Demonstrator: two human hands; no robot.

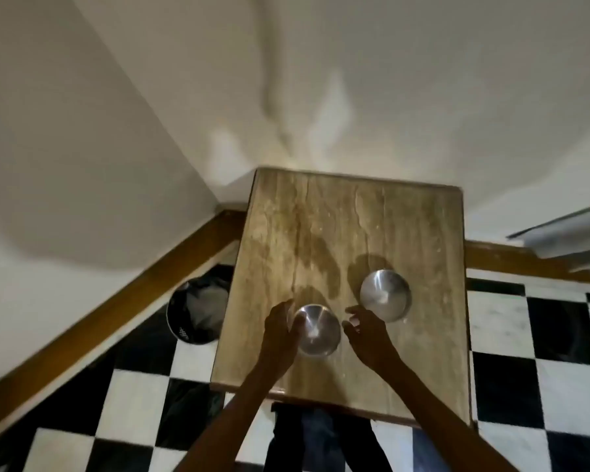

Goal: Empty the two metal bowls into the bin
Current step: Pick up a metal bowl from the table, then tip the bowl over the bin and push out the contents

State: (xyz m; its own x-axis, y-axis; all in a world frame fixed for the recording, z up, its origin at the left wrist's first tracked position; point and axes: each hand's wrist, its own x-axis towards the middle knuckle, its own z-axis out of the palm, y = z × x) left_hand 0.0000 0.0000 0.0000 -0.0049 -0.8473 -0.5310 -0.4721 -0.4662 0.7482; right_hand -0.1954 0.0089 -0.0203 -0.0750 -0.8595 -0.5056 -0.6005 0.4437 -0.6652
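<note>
two bowls [315,330] [385,294] on table [338,219] – bin [198,311] on floor, left

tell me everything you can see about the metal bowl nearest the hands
The small round shiny steel bowl sits upright near the front left of the brown wooden table top, apart from the other steel bowl. Its inside shows a bright glint; any contents are too blurred to tell. The left hand touches its left rim; the open right hand is just beside it.

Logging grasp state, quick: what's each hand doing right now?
Left hand: open, against the near bowl, not gripping.
Right hand: open, holding nothing.
</note>
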